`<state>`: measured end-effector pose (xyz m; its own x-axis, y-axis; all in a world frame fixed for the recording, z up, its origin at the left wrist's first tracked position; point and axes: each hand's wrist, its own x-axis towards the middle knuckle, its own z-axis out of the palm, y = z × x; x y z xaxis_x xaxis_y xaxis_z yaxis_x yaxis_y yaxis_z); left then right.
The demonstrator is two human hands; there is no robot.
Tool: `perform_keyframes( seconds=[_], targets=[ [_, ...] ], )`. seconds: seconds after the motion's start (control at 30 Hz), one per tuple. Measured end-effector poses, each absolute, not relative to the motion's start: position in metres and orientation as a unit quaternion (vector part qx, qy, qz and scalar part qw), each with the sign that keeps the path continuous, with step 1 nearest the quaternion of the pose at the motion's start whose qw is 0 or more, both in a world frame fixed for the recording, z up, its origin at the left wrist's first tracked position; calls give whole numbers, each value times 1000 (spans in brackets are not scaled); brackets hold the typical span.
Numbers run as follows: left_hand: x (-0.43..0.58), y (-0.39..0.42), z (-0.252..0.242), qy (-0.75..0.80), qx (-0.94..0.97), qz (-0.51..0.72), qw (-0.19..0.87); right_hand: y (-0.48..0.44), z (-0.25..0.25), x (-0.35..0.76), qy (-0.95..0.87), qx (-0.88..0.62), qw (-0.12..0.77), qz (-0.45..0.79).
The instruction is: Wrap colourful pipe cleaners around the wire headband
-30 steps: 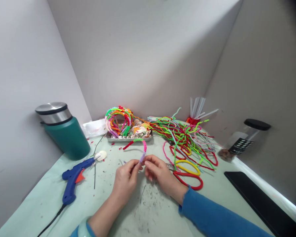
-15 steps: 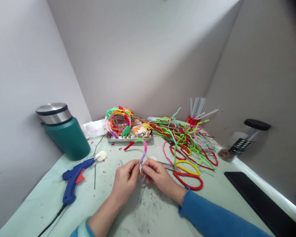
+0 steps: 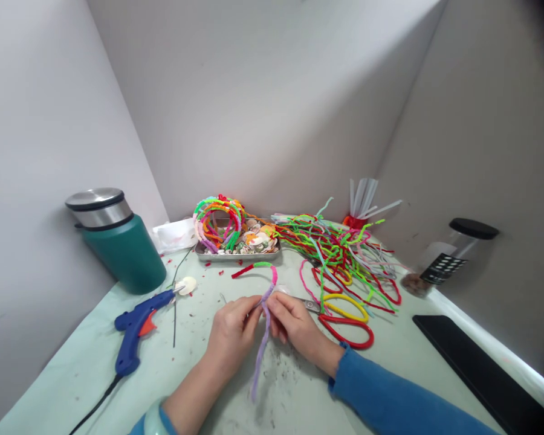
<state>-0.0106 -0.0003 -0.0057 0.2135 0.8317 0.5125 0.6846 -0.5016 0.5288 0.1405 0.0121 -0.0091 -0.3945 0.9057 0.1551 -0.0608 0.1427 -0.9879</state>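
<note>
My left hand [image 3: 230, 331] and my right hand [image 3: 294, 323] meet at the middle of the table, both pinching a curved headband [image 3: 263, 269] wrapped in red, green and pink pipe cleaner. A lilac pipe cleaner [image 3: 262, 347] runs from the pinch point down toward me, hanging loose between my hands. The headband's red end points away to the left above the table. My right sleeve is blue.
A blue glue gun [image 3: 136, 329] lies at the left, beside a teal flask [image 3: 118, 241]. A metal tray [image 3: 236, 249] with finished headbands and shells stands at the back. Loose pipe cleaners [image 3: 344, 254] and red-handled scissors [image 3: 344, 323] lie at the right, with a jar [image 3: 448, 254] and a black slab [image 3: 480, 371] beyond.
The lilac pipe cleaner, earlier bunched at my fingertips, now trails loose toward me. The headband has tipped slightly to the right. Both hands stay pinched together.
</note>
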Motion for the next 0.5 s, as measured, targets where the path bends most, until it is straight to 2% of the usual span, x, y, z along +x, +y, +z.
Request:
perform_keyframes(
  seconds=[0.3, 0.5],
  targets=[
    [-10, 0, -5, 492, 778, 383, 72, 21, -10, 138, -574, -403, 438, 563],
    [-8, -2, -3, 477, 790, 375, 89, 23, -10, 139, -531, -377, 464, 600]
  ],
)
